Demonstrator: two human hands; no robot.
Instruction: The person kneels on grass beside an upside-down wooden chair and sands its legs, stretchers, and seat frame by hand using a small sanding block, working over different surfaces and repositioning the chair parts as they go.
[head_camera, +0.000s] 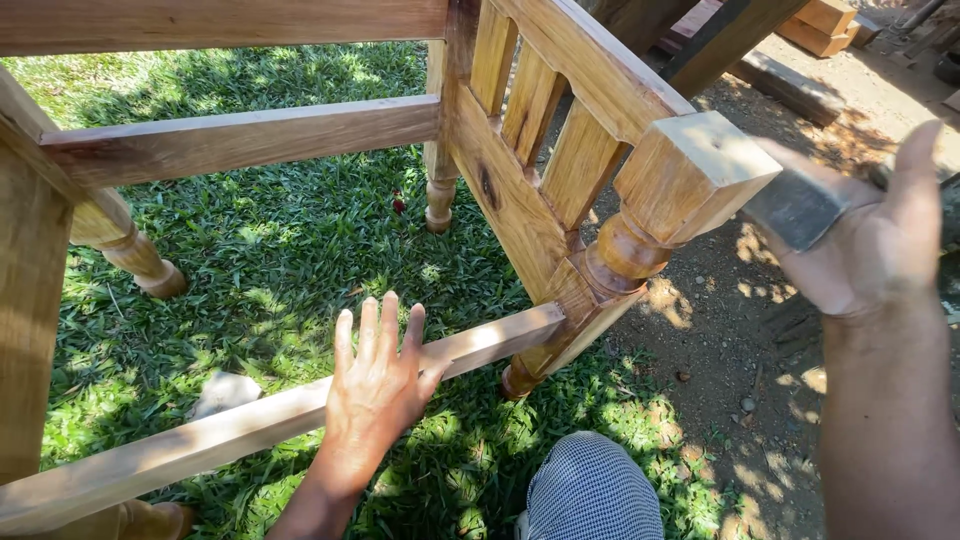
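Note:
A wooden furniture frame (520, 200) with turned legs and slats lies tipped on grass. My left hand (378, 385) rests flat, fingers spread, on a long pale wooden rail (240, 425) that runs into the joint by a turned leg (600, 275). My right hand (875, 250) is raised at the right and grips a hammer, whose grey metal head (800, 208) is right next to the square end block of that leg (690, 170).
Grass (290, 250) lies under the frame, bare dirt (720, 330) to the right. Timber pieces (820, 25) lie at the top right. My knee in checked cloth (592, 490) shows at the bottom. A pale stone (222, 392) sits in the grass.

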